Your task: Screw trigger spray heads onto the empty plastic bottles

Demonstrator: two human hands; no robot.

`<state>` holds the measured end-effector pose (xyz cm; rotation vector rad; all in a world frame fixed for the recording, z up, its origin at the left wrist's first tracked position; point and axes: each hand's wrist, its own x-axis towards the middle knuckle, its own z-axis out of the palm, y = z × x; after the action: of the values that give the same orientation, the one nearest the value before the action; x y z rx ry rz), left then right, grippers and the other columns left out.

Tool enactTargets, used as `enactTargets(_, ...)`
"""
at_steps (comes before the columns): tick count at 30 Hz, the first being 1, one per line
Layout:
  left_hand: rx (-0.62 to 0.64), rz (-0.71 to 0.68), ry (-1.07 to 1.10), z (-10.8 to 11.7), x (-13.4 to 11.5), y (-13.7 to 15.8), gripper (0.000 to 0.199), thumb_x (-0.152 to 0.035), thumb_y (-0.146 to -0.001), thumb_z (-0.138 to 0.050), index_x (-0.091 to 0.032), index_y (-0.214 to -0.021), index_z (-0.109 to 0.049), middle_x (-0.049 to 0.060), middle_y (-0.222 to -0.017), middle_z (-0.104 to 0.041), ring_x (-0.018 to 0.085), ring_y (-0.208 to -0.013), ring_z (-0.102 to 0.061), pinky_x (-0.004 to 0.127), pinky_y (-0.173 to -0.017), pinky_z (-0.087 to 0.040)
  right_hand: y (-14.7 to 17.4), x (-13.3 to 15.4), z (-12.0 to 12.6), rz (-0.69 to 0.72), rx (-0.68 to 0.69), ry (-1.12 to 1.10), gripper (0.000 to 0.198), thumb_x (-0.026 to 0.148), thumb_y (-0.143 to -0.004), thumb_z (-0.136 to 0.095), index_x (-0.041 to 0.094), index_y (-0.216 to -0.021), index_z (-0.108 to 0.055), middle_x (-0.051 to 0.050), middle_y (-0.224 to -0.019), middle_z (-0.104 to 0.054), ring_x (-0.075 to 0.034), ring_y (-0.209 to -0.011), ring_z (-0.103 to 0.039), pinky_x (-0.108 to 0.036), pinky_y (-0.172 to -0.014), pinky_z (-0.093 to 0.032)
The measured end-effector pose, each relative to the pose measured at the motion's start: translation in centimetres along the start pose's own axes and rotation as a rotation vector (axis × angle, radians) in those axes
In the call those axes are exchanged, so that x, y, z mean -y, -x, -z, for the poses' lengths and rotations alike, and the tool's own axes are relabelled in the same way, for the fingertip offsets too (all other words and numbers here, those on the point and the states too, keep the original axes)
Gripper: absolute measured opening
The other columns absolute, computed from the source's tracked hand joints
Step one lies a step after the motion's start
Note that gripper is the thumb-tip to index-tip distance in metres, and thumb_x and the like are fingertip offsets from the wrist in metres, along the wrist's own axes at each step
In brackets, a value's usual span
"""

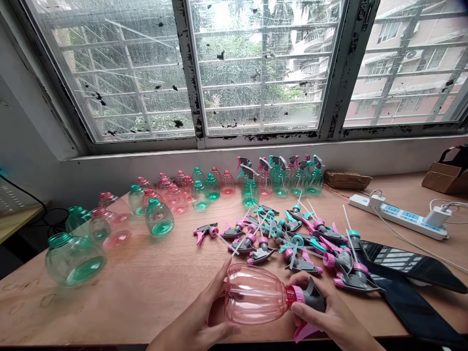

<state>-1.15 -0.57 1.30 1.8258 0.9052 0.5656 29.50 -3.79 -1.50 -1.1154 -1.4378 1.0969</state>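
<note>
Left hand (201,314) clasped round the base of a translucent pink bottle (256,295), right hand (333,308) closed on the grey-and-pink trigger sprayer (313,296) at its neck, by the desk's near edge.
From the left, sprayerless green bottles (75,261) and pink bottles (176,199) run from the desk's left edge toward its back edge; the held bottle lies sideways, base to the left, near the middle of the near edge; beyond it, loose trigger sprayers (261,252) lie jumbled mid-desk, dip tubes pointing various ways, and behind them assembled spray bottles (250,192) stand upright along the back edge; past the right hand, two dark flat slabs (409,263) overlap near the right, with a white power strip (397,214) behind them.
</note>
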Motion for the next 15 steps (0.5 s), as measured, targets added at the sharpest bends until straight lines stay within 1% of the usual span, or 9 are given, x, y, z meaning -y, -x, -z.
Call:
enactTargets(4, 0.013, 0.037, 0.103, -0.11, 0.2, -0.16, 0.12, -0.027, -0.072, -0.087, -0.039, -0.156, -0.003, -0.001, -0.169, -0.017, 0.031, -0.154, -0.017, 0.046, -0.126, -0.014, 0.0, -0.03, -0.02, 0.008, 0.002, -0.012, 0.023, 0.038, -0.074, -0.08, 0.025, -0.092, -0.073, 0.0, -0.079, -0.071, -0.022, -0.07, -0.065, -0.027, -0.064, -0.055)
enactTargets(7, 0.019, 0.04, 0.147, -0.19, 0.2, -0.14, 0.122, -0.027, -0.068, -0.09, -0.043, -0.156, -0.006, -0.003, -0.169, -0.016, 0.031, -0.153, -0.019, 0.045, -0.125, -0.018, 0.07, -0.04, -0.02, -0.001, 0.008, 0.008, 0.024, 0.039, -0.074, -0.08, 0.025, -0.091, -0.073, -0.001, -0.08, -0.07, -0.022, -0.071, -0.065, -0.027, -0.063, -0.055)
enactTargets(9, 0.028, 0.036, 0.15, -0.2, 0.05, -0.11, 0.119, -0.026, -0.069, -0.089, -0.044, -0.155, -0.009, -0.003, -0.169, -0.016, 0.031, -0.153, -0.02, 0.045, -0.125, -0.02, 0.09, -0.03, -0.02, 0.0, 0.006, 0.022, 0.024, 0.041, -0.074, -0.08, 0.025, -0.091, -0.074, -0.001, -0.08, -0.07, -0.023, -0.071, -0.065, -0.027, -0.064, -0.055)
enactTargets(12, 0.02, 0.017, 0.119, -0.14, -0.13, -0.09, 0.11, -0.022, -0.074, -0.086, -0.043, -0.155, -0.014, -0.003, -0.168, -0.02, 0.03, -0.153, -0.021, 0.045, -0.125, -0.019, 0.06, -0.05, -0.03, 0.005, 0.007, 0.022, 0.024, 0.041, -0.075, -0.079, 0.024, -0.092, -0.073, 0.0, -0.076, -0.069, -0.021, -0.067, -0.064, -0.026, -0.061, -0.054)
enactTargets(15, 0.017, 0.009, 0.127, -0.11, -0.23, -0.1, 0.102, -0.022, -0.081, -0.079, -0.046, -0.155, -0.012, -0.003, -0.167, -0.022, 0.029, -0.151, -0.029, 0.046, -0.124, -0.024, 0.03, -0.13, -0.03, -0.004, 0.013, -0.015, 0.024, 0.04, -0.077, -0.078, 0.024, -0.093, -0.072, 0.0, -0.079, -0.068, -0.02, -0.068, -0.063, -0.025, -0.062, -0.053)
